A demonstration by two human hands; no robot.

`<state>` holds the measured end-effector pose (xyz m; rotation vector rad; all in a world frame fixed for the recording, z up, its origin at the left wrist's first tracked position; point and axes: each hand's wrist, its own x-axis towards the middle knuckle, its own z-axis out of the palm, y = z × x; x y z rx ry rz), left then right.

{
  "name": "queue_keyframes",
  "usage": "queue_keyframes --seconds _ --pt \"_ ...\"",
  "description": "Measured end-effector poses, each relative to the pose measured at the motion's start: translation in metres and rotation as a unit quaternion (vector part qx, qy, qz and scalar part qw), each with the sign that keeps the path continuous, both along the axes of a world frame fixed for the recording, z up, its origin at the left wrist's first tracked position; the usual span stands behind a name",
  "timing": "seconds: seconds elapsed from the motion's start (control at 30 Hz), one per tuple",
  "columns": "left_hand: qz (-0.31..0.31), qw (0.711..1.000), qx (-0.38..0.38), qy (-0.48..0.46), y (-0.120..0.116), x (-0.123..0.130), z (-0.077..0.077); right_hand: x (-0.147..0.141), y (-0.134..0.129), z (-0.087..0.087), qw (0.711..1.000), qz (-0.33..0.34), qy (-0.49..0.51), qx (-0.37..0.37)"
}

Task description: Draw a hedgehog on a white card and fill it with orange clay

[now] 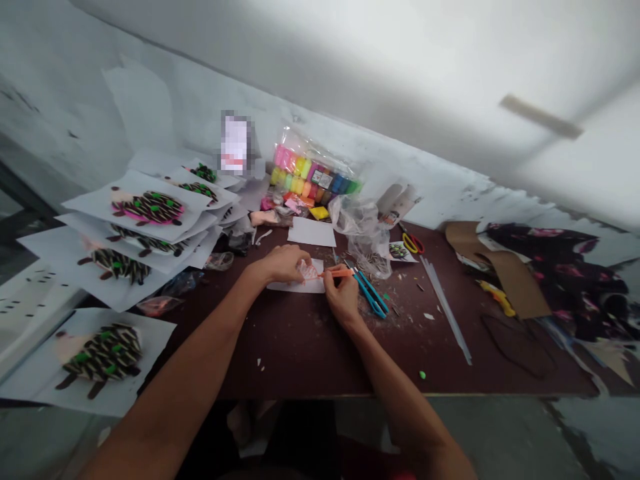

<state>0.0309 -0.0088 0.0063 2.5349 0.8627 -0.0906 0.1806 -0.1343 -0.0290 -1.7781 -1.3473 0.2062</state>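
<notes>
A small white paper [283, 285] lies on the dark red table [290, 360], with a reddish-and-white patterned piece [309, 271] on it. My left hand [287, 263] is at the paper's left side, its curled fingers at the edge of the patterned piece; what they grip, if anything, is hidden. My right hand [343, 295] is closed on an orange tool [344, 273], whose thin tip points left onto the patterned piece. Just right of that hand lie turquoise-handled scissors [371, 297].
Stacked sheets with hedgehog figures [147, 207] stand at the left. Behind are a bag of colored clay [315, 177] and a blank white card [311, 232]. Yellow-red scissors [413, 244], clear sticks [447, 310] and a yellow glue gun [496, 297] lie to the right.
</notes>
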Motion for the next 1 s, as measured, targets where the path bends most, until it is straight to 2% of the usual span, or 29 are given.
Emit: queue_keyframes --seconds 0.27,0.6,0.87,1.0 --pt "0.008 1.000 0.002 0.000 -0.0021 0.0003 0.0010 -0.0017 0.0006 0.0006 1.000 0.019 -0.007 -0.012" --pt "0.008 1.000 -0.004 0.000 -0.0009 0.0003 0.0003 -0.0003 0.0005 -0.0015 0.999 -0.001 -0.035 -0.029" --pt "0.008 1.000 -0.003 -0.003 -0.0032 -0.0004 0.0031 -0.0005 -0.0004 0.0002 0.999 0.029 -0.024 -0.030" --pt "0.007 1.000 -0.003 -0.002 -0.0034 -0.0003 0.0034 -0.0012 -0.0010 0.0015 0.999 0.020 -0.031 -0.036"
